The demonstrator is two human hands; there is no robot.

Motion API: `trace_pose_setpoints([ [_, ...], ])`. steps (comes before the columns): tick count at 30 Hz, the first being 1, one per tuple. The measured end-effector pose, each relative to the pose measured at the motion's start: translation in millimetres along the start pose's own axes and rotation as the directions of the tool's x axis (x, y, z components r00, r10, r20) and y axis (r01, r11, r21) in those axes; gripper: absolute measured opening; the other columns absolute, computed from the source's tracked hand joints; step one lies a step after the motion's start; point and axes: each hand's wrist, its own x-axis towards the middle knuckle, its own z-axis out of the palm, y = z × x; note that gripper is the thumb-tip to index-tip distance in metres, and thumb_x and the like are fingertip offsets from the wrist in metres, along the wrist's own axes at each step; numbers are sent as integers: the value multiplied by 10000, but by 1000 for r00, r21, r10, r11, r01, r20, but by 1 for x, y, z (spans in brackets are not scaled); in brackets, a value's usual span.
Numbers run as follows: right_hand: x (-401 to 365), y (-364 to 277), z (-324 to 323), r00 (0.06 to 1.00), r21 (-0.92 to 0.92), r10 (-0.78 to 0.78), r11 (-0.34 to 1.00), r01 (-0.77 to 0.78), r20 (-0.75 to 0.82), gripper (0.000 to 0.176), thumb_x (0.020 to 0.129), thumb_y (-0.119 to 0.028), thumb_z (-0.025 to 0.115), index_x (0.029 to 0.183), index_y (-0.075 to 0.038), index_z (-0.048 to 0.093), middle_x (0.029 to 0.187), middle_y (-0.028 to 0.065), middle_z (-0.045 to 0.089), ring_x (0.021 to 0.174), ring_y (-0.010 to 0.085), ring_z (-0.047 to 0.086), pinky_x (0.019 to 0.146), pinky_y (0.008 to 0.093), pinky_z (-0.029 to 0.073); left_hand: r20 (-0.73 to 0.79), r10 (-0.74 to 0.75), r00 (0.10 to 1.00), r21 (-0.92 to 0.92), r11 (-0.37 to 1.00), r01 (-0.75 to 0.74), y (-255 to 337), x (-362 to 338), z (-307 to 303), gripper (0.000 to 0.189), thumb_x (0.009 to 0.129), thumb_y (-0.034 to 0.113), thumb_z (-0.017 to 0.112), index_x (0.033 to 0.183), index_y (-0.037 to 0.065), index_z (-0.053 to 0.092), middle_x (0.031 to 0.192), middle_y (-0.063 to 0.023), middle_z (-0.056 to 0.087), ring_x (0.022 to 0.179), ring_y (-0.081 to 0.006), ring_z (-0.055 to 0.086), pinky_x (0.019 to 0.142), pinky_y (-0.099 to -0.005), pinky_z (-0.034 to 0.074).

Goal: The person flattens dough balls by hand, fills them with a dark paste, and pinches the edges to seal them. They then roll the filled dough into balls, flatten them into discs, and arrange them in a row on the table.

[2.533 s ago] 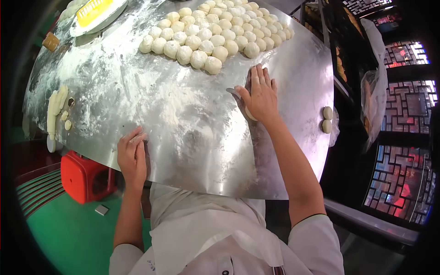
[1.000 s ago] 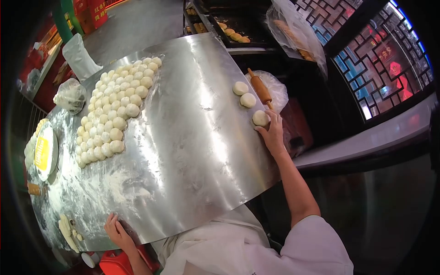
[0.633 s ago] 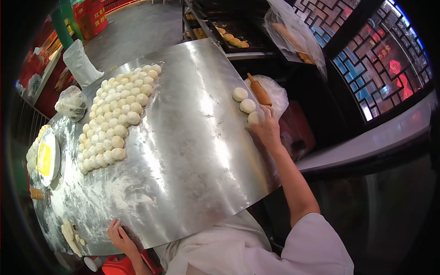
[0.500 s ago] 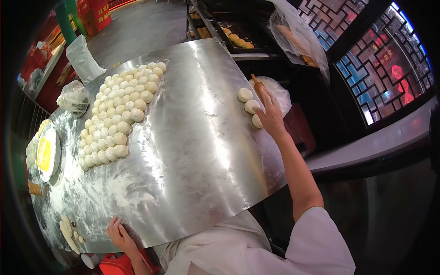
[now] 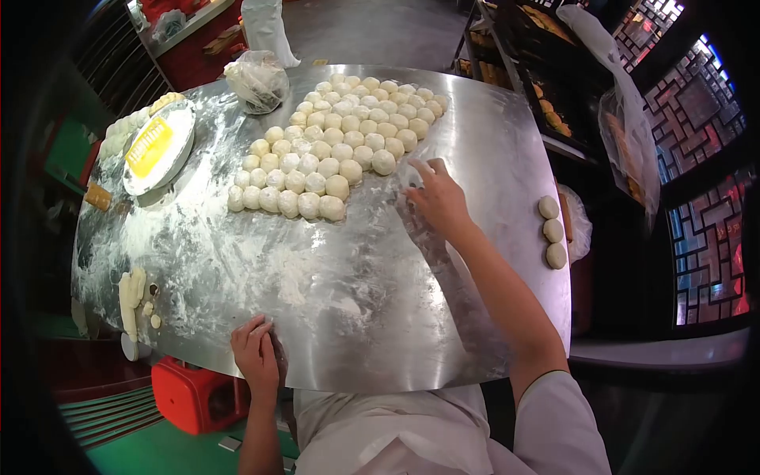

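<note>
My right hand (image 5: 438, 199) is over the metal table (image 5: 380, 332), just right of the lower edge of a large block of round dough balls (image 5: 340, 134). Its fingers are apart and nothing is in them. Near the table's front edge rests my left hand (image 5: 256, 352), fingers slightly bent with gaps between them, holding nothing. Three dough balls (image 5: 552, 230) stand in a column at the right edge, beside a rolling pin (image 5: 565, 218) that is partly hidden. Loose flour covers the table's left half.
An oval tray with a yellow scraper-like item (image 5: 161, 148) lies at the left. Dough strips (image 5: 131, 301) and small pieces lie front left. A plastic bag (image 5: 258, 81) sits at the back edge, a red stool (image 5: 194, 396) below the front, a baking rack (image 5: 522, 79) back right.
My right hand has left the rolling pin and three dough balls and moved left to beside the dough block. The view has turned rightward items farther right; my left hand stays near the front edge.
</note>
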Motion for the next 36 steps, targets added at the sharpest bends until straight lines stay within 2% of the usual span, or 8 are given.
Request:
trace_pose_setpoints([
  [6, 52, -20, 60, 990, -136, -125, 984, 116, -60, 580, 793, -178, 815, 1296, -78, 544, 1164, 208, 507, 1044, 398, 596, 873, 451, 532, -18, -13, 1000, -6, 1000, 13, -1, 0, -1, 190, 895, 2, 588, 1034, 36, 714, 1171, -119, 690, 1086, -312, 603, 982, -422, 454],
  [12, -25, -30, -3, 994, 146, -96, 984, 103, -53, 447, 852, -151, 749, 1216, -25, 521, 1140, 217, 541, 1018, 406, 621, 846, 487, 534, -6, -95, 995, -18, 995, 95, -4, -2, 0, 189, 901, 8, 588, 1032, 49, 718, 1154, -91, 706, 1103, -308, 603, 1002, -419, 451],
  [14, -57, -30, -23, 943, -128, 115, 989, -78, 311, 446, 873, -260, 757, 1199, -29, 559, 1143, 192, 569, 987, 385, 648, 807, 467, 548, 7, -103, 995, -23, 994, 103, -4, -1, -1, 191, 903, 5, 588, 1034, 53, 719, 1163, -84, 703, 1108, -309, 602, 1008, -421, 451],
  [18, -84, -10, -16, 968, -274, -13, 958, 84, 252, 467, 868, -352, 765, 1172, -44, 588, 1178, 159, 577, 945, 369, 668, 769, 453, 558, 6, -80, 997, 12, 997, 80, -5, -1, 0, 193, 907, -1, 586, 1037, 57, 717, 1178, -85, 697, 1103, -308, 600, 1002, -425, 455],
  [20, -82, -4, -12, 959, -85, -130, 984, 155, 251, 483, 850, -374, 784, 1162, -58, 595, 1176, 142, 578, 937, 365, 670, 743, 452, 563, -10, -62, 998, 15, 998, 62, -4, -1, 0, 193, 904, -8, 588, 1034, 55, 716, 1174, -85, 697, 1100, -308, 599, 995, -416, 460],
  [30, -63, -33, -34, 973, -344, -88, 925, 160, 214, 474, 864, -420, 759, 1163, -71, 641, 1201, 122, 601, 950, 330, 673, 724, 417, 561, -35, -68, 997, -20, 998, 67, -2, 0, 0, 187, 896, -15, 599, 1022, 44, 723, 1160, -91, 704, 1089, -305, 605, 975, -404, 464],
  [34, -38, -24, -10, 978, -246, -54, 964, 104, 200, 598, 924, -495, 659, 1321, -52, 605, 1365, 146, 570, 1218, 336, 590, 973, 455, 497, -30, -78, 996, 7, 997, 78, -5, -1, 3, 183, 896, -16, 601, 1020, 43, 722, 1160, -86, 704, 1082, -304, 607, 974, -401, 465],
  [36, -43, -5, 35, 977, -474, -187, 854, 214, 105, 698, 983, -524, 542, 1466, -25, 485, 1533, 192, 454, 1441, 370, 392, 1164, 528, 316, -43, -53, 998, 22, 998, 54, -7, -3, 4, 181, 898, -17, 600, 1015, 48, 721, 1156, -80, 705, 1085, -302, 608, 973, -398, 470],
])
